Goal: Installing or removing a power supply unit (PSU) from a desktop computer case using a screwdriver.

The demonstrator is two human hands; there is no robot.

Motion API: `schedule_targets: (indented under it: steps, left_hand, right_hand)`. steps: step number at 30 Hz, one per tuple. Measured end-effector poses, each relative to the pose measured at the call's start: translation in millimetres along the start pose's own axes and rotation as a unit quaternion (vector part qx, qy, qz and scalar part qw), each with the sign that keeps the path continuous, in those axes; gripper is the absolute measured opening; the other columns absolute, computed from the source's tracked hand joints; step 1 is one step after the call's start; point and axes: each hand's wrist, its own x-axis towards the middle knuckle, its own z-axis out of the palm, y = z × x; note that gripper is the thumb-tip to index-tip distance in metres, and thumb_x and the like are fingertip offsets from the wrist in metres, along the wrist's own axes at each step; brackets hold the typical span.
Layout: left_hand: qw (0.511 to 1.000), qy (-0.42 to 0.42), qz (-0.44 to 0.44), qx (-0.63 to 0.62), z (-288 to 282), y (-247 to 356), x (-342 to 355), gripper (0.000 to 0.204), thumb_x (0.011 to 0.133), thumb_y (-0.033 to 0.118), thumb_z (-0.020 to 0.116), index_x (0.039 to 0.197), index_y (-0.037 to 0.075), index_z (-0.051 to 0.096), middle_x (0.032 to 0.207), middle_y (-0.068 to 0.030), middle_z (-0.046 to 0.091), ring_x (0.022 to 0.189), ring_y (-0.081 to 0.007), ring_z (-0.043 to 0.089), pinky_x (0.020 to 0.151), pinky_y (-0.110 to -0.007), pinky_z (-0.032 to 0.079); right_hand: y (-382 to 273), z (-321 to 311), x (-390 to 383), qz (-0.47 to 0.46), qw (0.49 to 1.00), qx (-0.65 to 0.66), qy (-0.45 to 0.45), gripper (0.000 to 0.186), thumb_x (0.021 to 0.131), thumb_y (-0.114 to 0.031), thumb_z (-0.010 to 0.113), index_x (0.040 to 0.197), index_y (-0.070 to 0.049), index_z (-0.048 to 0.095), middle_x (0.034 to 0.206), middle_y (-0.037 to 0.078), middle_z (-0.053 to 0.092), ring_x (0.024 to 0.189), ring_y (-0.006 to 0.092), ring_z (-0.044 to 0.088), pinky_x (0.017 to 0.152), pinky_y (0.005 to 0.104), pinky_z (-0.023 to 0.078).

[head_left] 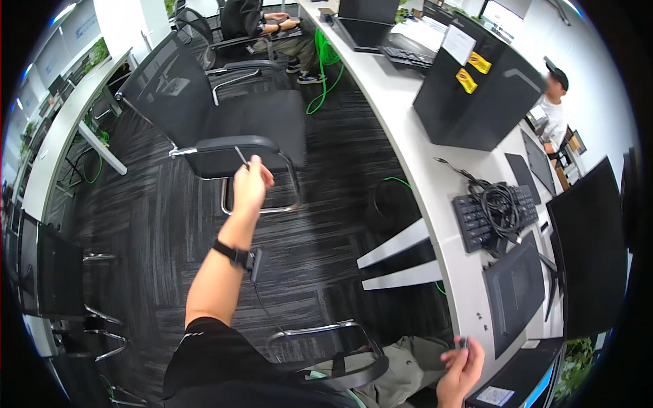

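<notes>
My left hand [250,185] is stretched toward the black mesh chair [255,122], its fingers closed on a slim grey rod-like tool [241,154] whose end sits in front of the armrest. A black strap with a small device [238,255] is on that wrist. At the lower right, my right hand [461,370] pinches a small dark object [463,343] beside the desk edge. Several tiny dark bits [481,318] lie on the desk just above it, left of a dark flat pad [513,292].
The curved desk [401,146] bears a computer tower [476,88], keyboard [469,224], coiled cables [500,207] and monitor [588,251]. A seated person [269,37] is at the top, another [554,115] at right. Green cable [326,54] hangs to the floor. Another desk [68,136] stands left.
</notes>
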Motion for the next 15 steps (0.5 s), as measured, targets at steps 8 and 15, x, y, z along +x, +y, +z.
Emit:
schedule_targets:
  steps: [8, 15]
  left_hand:
    - [0.978, 0.194, 0.015, 0.081, -27, -80, 158, 0.042, 0.104, 0.034, 0.046, 0.082, 0.002, 0.063, 0.078, -0.0108, 0.065, 0.073, -0.0280, 0.064, 0.070, -0.042, 0.049]
    - [0.836, 0.171, 0.176, 0.491, -23, -81, 211, 0.035, 0.098, 0.029, 0.052, 0.083, 0.001, 0.066, 0.083, -0.0225, 0.069, 0.083, -0.0413, 0.067, 0.079, -0.050, 0.049]
  right_hand:
    - [2, 127, 161, -0.098, 0.991, -0.090, 0.017, 0.025, 0.103, -0.008, 0.051, 0.125, 0.003, 0.057, 0.101, 0.011, 0.069, 0.081, 0.0122, 0.059, 0.073, 0.0244, 0.049]
    - [28, 138, 195, 0.108, 0.993, -0.019, 0.041, 0.026, 0.104, -0.013, 0.049, 0.126, 0.000, 0.055, 0.096, 0.005, 0.064, 0.078, 0.0086, 0.057, 0.065, 0.0237, 0.047]
